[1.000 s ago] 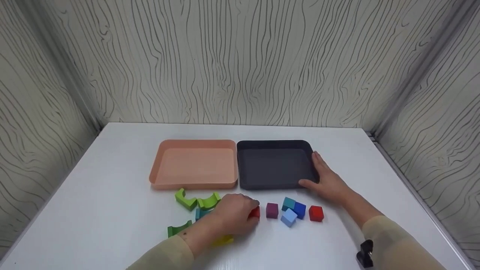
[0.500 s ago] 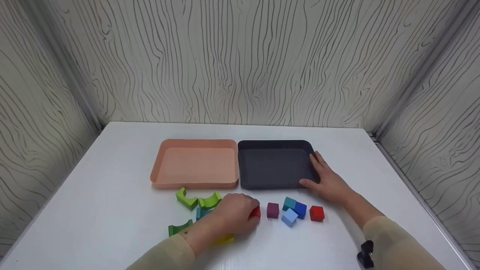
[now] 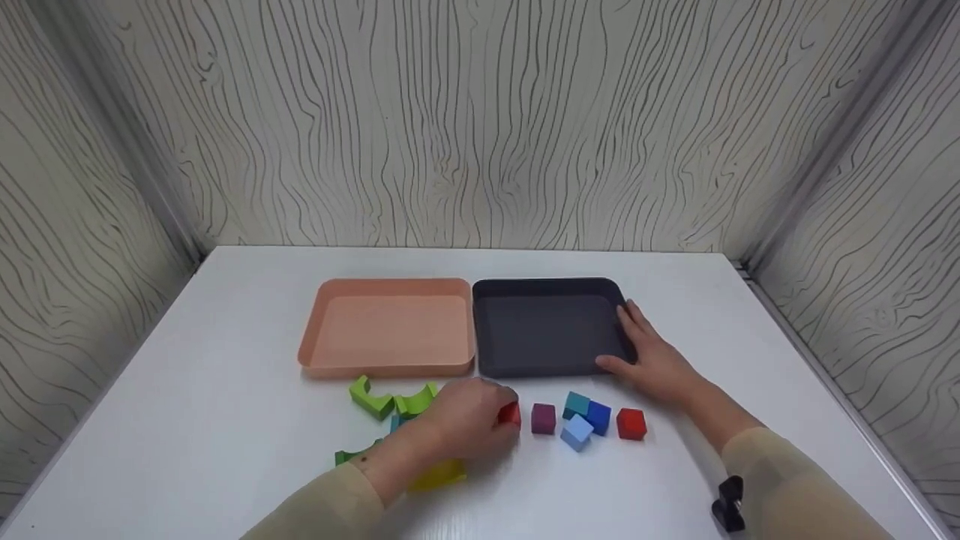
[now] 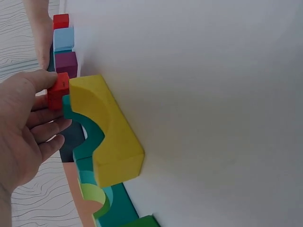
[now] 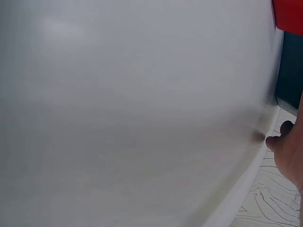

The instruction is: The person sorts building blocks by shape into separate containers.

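My left hand (image 3: pixel 469 420) pinches a red block (image 4: pixel 58 89) between thumb and fingers, low in front of the trays. Close by it are a yellow arch block (image 4: pixel 113 137), partly covered by the hand in the head view, and teal arch pieces (image 4: pixel 87 135). Two lime green arches (image 3: pixel 373 400) lie to the left, with a darker green arch (image 3: pixel 352 456) nearer. My right hand (image 3: pixel 660 367) rests on the right side of the dark tray (image 3: pixel 555 369), fingers extended along its wall and thumb at the front corner. In the right wrist view only part of that hand shows.
A salmon tray (image 3: pixel 386 370) stands left of the dark one, touching or nearly so. Right of my left hand lie a purple cube (image 3: pixel 544 418), a teal cube (image 3: pixel 576 404), a blue cube (image 3: pixel 599 417), a light blue cube (image 3: pixel 577 433) and a red cube (image 3: pixel 631 424).
My left hand has shifted slightly forward with the red block, so more of the yellow arch shows. The right hand stays on the dark tray.
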Demonstrator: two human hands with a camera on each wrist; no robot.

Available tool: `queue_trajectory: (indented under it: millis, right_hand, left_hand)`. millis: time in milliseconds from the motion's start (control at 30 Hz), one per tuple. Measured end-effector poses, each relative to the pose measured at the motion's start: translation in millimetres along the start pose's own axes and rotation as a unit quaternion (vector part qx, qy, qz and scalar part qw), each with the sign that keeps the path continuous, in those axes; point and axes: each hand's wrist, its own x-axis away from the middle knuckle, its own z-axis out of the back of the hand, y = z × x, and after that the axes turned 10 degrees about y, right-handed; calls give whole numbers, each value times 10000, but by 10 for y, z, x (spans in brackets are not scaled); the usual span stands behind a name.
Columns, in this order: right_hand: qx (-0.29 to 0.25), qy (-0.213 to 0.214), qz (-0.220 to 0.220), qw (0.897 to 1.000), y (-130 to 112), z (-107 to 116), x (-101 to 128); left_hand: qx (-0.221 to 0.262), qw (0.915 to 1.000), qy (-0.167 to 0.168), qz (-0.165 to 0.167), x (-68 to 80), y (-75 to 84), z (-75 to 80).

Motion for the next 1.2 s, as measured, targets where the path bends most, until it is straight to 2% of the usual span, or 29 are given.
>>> queue_trajectory:
  millis: [200, 367, 567, 933, 1200]
  right_hand:
    - [15, 15, -24, 10000, 15, -8, -5]
    - [-6, -5, -83, 10000, 18, 12, -9]
    - [-55, 25, -111, 9999, 15, 3, -1]
    - [-128, 93, -115, 9998, 20, -32, 13]
    - [-108, 71, -223, 9997, 1, -49, 15]
  left_hand:
    - [453, 9985, 45, 307, -3, -8, 87]
    - [957, 9947, 275, 271, -58, -40, 177]
    - [1916, 9787, 520, 514, -185, -90, 298]
    - [3069, 9419, 870, 1048, -584, -201, 451]
    - [3320, 9298, 1138, 1105, -1003, -248, 414]
